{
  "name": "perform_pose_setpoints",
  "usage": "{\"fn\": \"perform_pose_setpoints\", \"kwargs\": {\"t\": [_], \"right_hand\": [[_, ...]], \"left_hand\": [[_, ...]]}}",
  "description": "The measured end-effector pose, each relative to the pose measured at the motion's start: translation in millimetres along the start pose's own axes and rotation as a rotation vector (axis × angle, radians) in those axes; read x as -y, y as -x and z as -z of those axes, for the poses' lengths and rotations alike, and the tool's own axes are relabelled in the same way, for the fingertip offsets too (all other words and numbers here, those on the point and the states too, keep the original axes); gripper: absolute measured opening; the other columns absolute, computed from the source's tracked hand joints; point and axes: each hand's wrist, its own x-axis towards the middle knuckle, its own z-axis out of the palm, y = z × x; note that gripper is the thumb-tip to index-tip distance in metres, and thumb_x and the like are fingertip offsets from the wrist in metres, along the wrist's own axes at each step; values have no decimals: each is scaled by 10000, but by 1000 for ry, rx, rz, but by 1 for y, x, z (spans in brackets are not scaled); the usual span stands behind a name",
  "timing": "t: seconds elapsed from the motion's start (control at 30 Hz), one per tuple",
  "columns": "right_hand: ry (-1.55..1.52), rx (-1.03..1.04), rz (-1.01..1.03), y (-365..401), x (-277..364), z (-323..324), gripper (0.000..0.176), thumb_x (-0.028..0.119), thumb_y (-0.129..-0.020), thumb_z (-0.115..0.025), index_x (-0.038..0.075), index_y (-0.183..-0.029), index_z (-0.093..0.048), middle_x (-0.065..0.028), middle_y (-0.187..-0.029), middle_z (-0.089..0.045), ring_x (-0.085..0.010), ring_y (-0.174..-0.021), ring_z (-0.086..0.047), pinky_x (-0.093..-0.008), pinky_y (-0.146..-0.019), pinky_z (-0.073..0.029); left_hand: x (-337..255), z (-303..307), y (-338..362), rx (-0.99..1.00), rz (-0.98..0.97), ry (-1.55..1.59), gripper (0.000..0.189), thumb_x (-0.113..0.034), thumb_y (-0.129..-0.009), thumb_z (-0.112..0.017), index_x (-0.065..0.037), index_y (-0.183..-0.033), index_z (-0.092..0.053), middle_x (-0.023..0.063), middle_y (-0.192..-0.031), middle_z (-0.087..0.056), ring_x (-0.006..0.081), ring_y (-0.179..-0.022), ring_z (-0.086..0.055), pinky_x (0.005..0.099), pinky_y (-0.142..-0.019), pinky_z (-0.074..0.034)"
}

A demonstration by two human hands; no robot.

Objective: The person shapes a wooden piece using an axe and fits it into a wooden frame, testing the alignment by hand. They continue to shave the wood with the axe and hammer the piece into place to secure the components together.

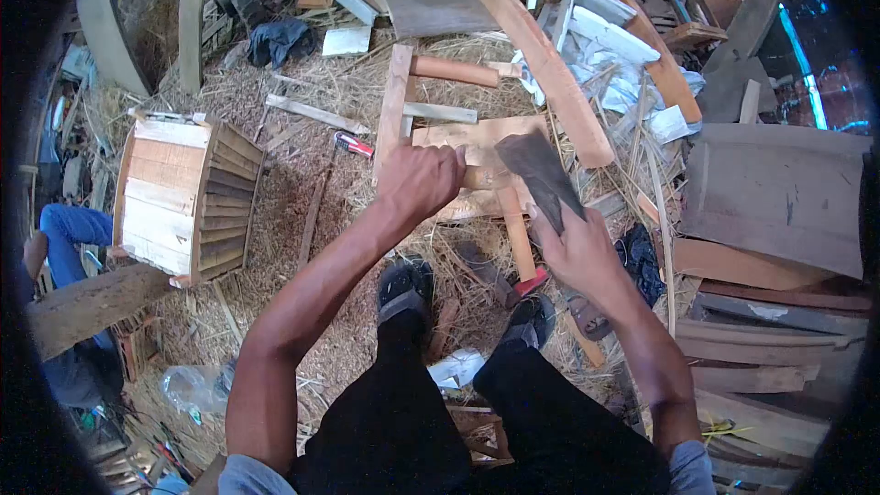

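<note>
My left hand (422, 181) is closed around the short wooden handle of a hand axe. The hand axe (536, 165) has a broad dark metal blade, tilted down toward the right. My right hand (579, 252) grips the lower end of that blade, thumb on the near side. Beneath the tool lies a flat wooden board (449, 134), partly hidden by my hands and the axe. A hammer (516, 234) with a wooden handle and a red part at its head rests by my right shoe.
A slatted wooden tub (165, 192) lies at left, near a person's blue-trousered leg (69, 229). A red-and-black tool (353, 144) lies on shavings. A long curved plank (541, 60) slants beyond the board. Stacked boards (779, 348) line the right. My shoes (405, 286) stand on straw.
</note>
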Motion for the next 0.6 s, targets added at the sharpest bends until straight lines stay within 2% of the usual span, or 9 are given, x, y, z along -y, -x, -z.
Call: {"fn": "perform_pose_setpoints", "kwargs": {"t": [0.13, 0.17, 0.2, 0.3, 0.33, 0.47, 0.5, 0.53, 0.6], "right_hand": [[-64, -289, 106, 16, -25, -6, 293, 187, -957, -573, -15, -1169, -581, -298, -881, -664, -492, -870, -653, -484, -722, -523], [-52, -248, 26, 18, -42, -11, 299, 194, -950, -582, -13, -1165, -589, -294, -896, -666, -494, -878, -650, -490, -732, -522], [-40, -205, -51, 18, -66, -16, 304, 201, -944, -591, -12, -1161, -598, -291, -911, -668, -496, -886, -648, -497, -741, -522], [109, -149, -221, 12, -147, -44, 346, 229, -917, -625, 2, -1177, -602, -285, -963, -672, -495, -925, -642, -519, -772, -519], [177, -133, -269, 13, -168, -51, 365, 239, -907, -638, 8, -1187, -600, -284, -982, -673, -493, -941, -640, -527, -782, -518], [323, -241, -259, 20, -197, -35, 427, 255, -885, -676, 12, -1224, -583, -287, -1155, -626, -458, -1065, -608, -515, -877, -499], [349, -265, -210, 22, -191, -20, 444, 262, -894, -676, 12, -1246, -574, -283, -1188, -611, -442, -1095, -601, -498, -902, -494], [378, -295, -163, 22, -181, -6, 461, 269, -904, -676, 11, -1268, -564, -279, -1221, -595, -426, -1125, -593, -482, -927, -488], [19, -475, 11, 10, -153, 25, 516, 303, -913, -684, -3, -1304, -542, -249, -1246, -587, -378, -1151, -587, -461, -961, -473]], "left_hand": [[10, 25, -6, -19, 62, 22, 478, -280, -1030, -400, -52, -672, -619, 195, -610, -640, 413, -555, -612, 506, -609, -485], [13, 37, -7, -9, 99, 41, 489, -277, -1032, -397, -39, -669, -622, 201, -609, -635, 429, -557, -606, 512, -612, -490], [16, 51, -6, -121, 61, 41, 508, -285, -1037, -398, -34, -637, -588, 196, -626, -646, 357, -566, -647, 513, -601, -490], [29, 85, -3, -211, 272, 424, 533, -307, -1052, -389, 3, -660, -576, 233, -641, -622, 355, -553, -609, 498, -580, -447], [40, 87, 1, -277, 270, 558, 554, -350, -1065, -386, -20, -653, -556, 149, -557, -553, 250, -488, -497, 417, -511, -365], [47, 111, 25, -446, 245, 1178, 549, -378, -1082, -370, -62, -653, -501, -44, -573, -372, 75, -525, -337, 307, -481, -249], [31, 129, 32, -554, 300, 1212, 496, -346, -1072, -410, -57, -690, -538, -42, -571, -387, 75, -514, -339, 295, -480, -257], [43, 128, 34, -660, 186, 1018, 479, -345, -1062, -413, -51, -715, -564, -40, -569, -402, 74, -509, -348, 286, -476, -261], [55, 136, 40, -761, 126, 984, 464, -351, -1043, -410, -44, -753, -602, -33, -563, -429, 77, -497, -368, 273, -470, -271]]}}
